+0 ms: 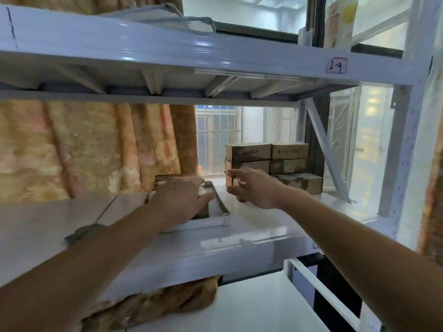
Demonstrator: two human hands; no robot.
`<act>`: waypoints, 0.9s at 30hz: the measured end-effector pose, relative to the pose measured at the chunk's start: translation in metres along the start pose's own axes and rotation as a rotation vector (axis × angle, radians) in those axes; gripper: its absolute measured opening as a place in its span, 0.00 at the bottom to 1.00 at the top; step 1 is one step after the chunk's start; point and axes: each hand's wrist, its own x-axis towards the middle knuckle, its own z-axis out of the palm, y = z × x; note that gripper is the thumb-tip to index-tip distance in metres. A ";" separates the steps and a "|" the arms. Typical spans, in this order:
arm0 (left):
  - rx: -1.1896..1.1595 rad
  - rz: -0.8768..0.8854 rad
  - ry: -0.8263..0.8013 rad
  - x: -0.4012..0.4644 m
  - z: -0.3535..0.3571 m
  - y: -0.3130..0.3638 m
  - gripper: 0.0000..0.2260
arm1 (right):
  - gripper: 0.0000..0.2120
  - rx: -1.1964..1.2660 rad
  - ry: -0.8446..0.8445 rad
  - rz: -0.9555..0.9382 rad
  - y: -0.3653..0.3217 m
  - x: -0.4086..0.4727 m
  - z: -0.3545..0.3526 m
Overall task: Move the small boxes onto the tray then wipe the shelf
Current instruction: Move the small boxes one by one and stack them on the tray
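Boxes [273, 161], small brown cardboard ones, stand stacked at the back right of the white shelf [251, 240], some with handwriting on their faces. Right hand [254, 188] reaches to the left end of that stack, thumb above and fingers below, half curled about the end of a low box; blur prevents confirming a firm grip. Left hand [179, 200] lies over another box [165, 179] that sits on the tray [215, 224], fingers extended and spread across its top and near side; whether they press or merely rest cannot be determined. Tray is white-framed, set on the shelf left of the stack, its near right corner post visible just beside the left fingers. Both forearms extend in from the lower edge of view. A grey cloth [84, 232] lies on the shelf just beside the left forearm. An orange patterned curtain [84, 149] hangs behind the shelf at left; a barred window [218, 140] shows behind the stack. Upper shelf beam carries a label [336, 65] reading "2-4".
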 end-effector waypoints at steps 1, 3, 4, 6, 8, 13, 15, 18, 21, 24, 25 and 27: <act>0.022 0.015 0.011 0.006 0.003 0.007 0.27 | 0.27 -0.004 0.014 -0.003 0.011 -0.002 -0.003; 0.056 0.035 0.036 0.019 0.009 0.021 0.28 | 0.24 -0.003 0.053 -0.013 0.035 -0.004 -0.010; 0.060 0.037 0.046 0.027 0.011 0.028 0.29 | 0.22 -0.012 0.065 -0.020 0.049 -0.004 -0.014; 0.064 0.025 0.070 0.044 0.016 0.044 0.28 | 0.21 -0.023 0.061 -0.027 0.076 -0.003 -0.022; 0.096 0.015 0.097 0.063 0.020 0.061 0.28 | 0.21 -0.019 0.041 -0.018 0.105 0.000 -0.031; 0.116 0.003 0.072 0.115 0.029 0.102 0.27 | 0.29 -0.012 0.048 0.048 0.163 0.009 -0.057; 0.154 0.003 0.066 0.134 0.031 0.114 0.25 | 0.28 0.000 0.044 0.033 0.178 0.016 -0.064; 0.251 0.016 0.068 0.156 0.034 0.119 0.22 | 0.28 0.017 0.051 0.011 0.190 0.029 -0.067; 0.269 0.008 0.048 0.173 0.035 0.112 0.21 | 0.28 -0.023 0.043 -0.034 0.193 0.046 -0.068; 0.281 0.015 0.040 0.188 0.033 0.097 0.24 | 0.29 -0.044 0.046 -0.055 0.192 0.066 -0.071; 0.291 0.024 0.033 0.193 0.033 0.091 0.25 | 0.30 -0.049 0.060 -0.052 0.191 0.073 -0.071; 0.298 0.024 0.022 0.203 0.031 0.077 0.27 | 0.30 -0.039 0.069 -0.042 0.191 0.087 -0.071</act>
